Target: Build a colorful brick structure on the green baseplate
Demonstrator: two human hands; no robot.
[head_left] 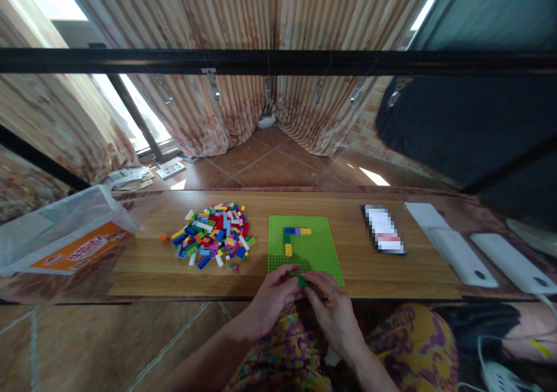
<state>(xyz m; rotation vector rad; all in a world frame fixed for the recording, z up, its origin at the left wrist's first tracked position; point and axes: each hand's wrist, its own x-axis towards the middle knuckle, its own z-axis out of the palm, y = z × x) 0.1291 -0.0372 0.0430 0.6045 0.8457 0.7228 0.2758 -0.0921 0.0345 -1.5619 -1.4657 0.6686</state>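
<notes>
A small dark green toy brick (301, 280) is pinched between the fingertips of my left hand (276, 296) and my right hand (334, 308). Both hands are closed on it, just over the front edge of the light green baseplate (319, 253). On the plate, a corner shape of bricks is built: a blue brick (289, 231), a purple brick (298, 231) and a yellow brick (306, 231) form a row, while a green brick (288, 239) and another yellow brick (288, 250) run toward me. My fingers partly cover the held brick.
Left of the plate lies a heap of mixed bricks (217, 232) on the wooden board (352, 276). A phone (383, 229) rests on the right. Two white power banks (465, 258) sit beyond the board, and a clear plastic bin (87, 206) stands far left.
</notes>
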